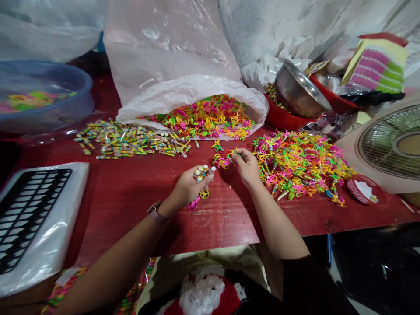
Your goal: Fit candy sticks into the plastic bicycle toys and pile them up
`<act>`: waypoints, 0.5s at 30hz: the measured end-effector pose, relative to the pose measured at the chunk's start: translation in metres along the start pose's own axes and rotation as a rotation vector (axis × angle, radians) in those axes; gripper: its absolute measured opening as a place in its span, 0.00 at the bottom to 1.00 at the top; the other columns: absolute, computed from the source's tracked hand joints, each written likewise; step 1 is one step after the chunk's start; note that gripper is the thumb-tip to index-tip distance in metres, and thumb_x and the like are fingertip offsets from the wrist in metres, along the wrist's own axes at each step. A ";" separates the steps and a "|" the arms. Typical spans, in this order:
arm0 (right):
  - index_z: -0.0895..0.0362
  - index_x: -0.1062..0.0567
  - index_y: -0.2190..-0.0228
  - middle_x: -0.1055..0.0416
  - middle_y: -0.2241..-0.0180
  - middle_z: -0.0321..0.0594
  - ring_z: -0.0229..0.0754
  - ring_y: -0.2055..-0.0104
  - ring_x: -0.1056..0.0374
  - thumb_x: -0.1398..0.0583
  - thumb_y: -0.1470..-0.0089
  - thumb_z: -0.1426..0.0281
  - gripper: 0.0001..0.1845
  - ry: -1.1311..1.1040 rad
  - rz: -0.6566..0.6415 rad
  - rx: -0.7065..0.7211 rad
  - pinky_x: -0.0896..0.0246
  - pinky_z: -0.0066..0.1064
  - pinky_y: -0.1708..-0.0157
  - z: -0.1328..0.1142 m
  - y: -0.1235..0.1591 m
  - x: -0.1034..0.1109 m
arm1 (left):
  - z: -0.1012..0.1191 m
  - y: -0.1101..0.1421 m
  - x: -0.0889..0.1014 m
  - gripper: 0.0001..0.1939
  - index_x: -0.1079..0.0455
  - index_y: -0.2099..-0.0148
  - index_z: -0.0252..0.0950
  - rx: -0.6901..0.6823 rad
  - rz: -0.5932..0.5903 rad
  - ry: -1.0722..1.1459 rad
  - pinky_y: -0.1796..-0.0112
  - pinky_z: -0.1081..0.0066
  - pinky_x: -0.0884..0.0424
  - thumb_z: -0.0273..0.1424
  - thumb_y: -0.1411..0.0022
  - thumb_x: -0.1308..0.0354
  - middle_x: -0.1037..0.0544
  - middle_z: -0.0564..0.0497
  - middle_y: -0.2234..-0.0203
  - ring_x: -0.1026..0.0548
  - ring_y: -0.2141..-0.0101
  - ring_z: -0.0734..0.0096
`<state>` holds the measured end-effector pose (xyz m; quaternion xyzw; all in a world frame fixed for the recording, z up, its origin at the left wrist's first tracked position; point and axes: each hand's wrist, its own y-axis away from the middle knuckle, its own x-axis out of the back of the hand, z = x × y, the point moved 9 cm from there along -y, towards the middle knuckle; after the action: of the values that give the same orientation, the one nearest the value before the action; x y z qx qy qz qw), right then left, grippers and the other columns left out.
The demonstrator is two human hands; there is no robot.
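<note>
My left hand (190, 187) is closed around several small printed tubes (200, 173) with pale ends. A pink and a yellow plastic ring (204, 194) poke out beneath its fingers. With thumb and fingertips my right hand (246, 166) pinches a small green-and-orange plastic piece (233, 152), over a few loose pink, green and yellow pieces (224, 162) on the red table (131, 197). Behind my left hand lies a heap of printed tubes (131, 139). To the right of my right hand is a pile of bright plastic pieces (295, 162), with printed tubes among them.
A white plastic bag (197, 83) spills coloured pieces at the back. Far left are a blue basin (82, 94) and a black rack-like tray on plastic (33, 205). On the right stand a fan (390, 140), a small red basket (356, 192) and a metal bowl (300, 89).
</note>
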<state>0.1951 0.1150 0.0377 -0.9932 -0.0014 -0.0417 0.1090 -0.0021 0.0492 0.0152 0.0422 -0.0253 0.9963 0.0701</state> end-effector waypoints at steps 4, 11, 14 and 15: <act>0.53 0.26 0.68 0.29 0.70 0.33 0.39 0.67 0.35 0.33 0.49 0.58 0.13 -0.242 -0.106 -0.164 0.37 0.31 0.62 0.009 0.013 -0.029 | -0.002 0.000 -0.002 0.16 0.28 0.65 0.36 -0.035 -0.008 -0.096 0.77 0.73 0.33 0.44 0.39 0.34 0.26 0.55 0.82 0.29 0.81 0.71; 0.53 0.21 0.63 0.24 0.61 0.38 0.42 0.57 0.31 0.30 0.49 0.57 0.16 -0.059 -0.041 -0.006 0.37 0.32 0.54 -0.005 0.017 -0.027 | -0.009 -0.006 0.010 0.18 0.27 0.66 0.36 -0.031 0.076 -0.176 0.78 0.73 0.36 0.46 0.37 0.37 0.26 0.55 0.82 0.31 0.82 0.72; 0.53 0.23 0.67 0.26 0.68 0.34 0.38 0.65 0.33 0.27 0.53 0.55 0.18 -0.284 -0.077 -0.128 0.36 0.30 0.60 0.001 0.019 -0.034 | -0.002 -0.005 0.004 0.18 0.28 0.69 0.36 -0.074 0.009 -0.168 0.77 0.74 0.35 0.46 0.37 0.37 0.24 0.53 0.81 0.30 0.80 0.73; 0.54 0.23 0.68 0.27 0.70 0.33 0.37 0.67 0.34 0.26 0.55 0.55 0.19 -0.349 -0.128 -0.185 0.37 0.29 0.62 0.002 0.022 -0.041 | 0.001 -0.003 0.001 0.18 0.27 0.69 0.36 -0.087 -0.012 -0.160 0.77 0.74 0.35 0.46 0.37 0.37 0.24 0.53 0.80 0.30 0.80 0.73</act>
<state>0.1549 0.0946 0.0272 -0.9890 -0.0794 0.1245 0.0124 -0.0029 0.0528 0.0160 0.1187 -0.0740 0.9873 0.0756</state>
